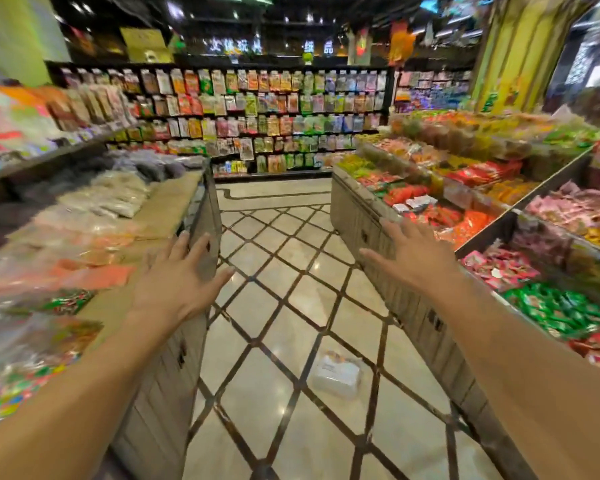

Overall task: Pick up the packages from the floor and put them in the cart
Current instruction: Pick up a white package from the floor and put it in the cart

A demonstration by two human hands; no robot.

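A pale, clear-wrapped package [336,374] lies on the tiled floor in the aisle, low and slightly right of centre. My left hand [177,275] is stretched forward at mid-left, fingers spread and straight, holding nothing. My right hand [409,252] reaches forward at mid-right, also spread and holding nothing. Both hands hover well above and beyond the package. No cart is in view.
A display counter [174,358] heaped with bagged snacks lines the left of the aisle, and another counter [406,299] with bins of colourful packets lines the right. A wall rack of hanging packets [257,116] closes the far end. The diamond-patterned floor [281,271] runs between them.
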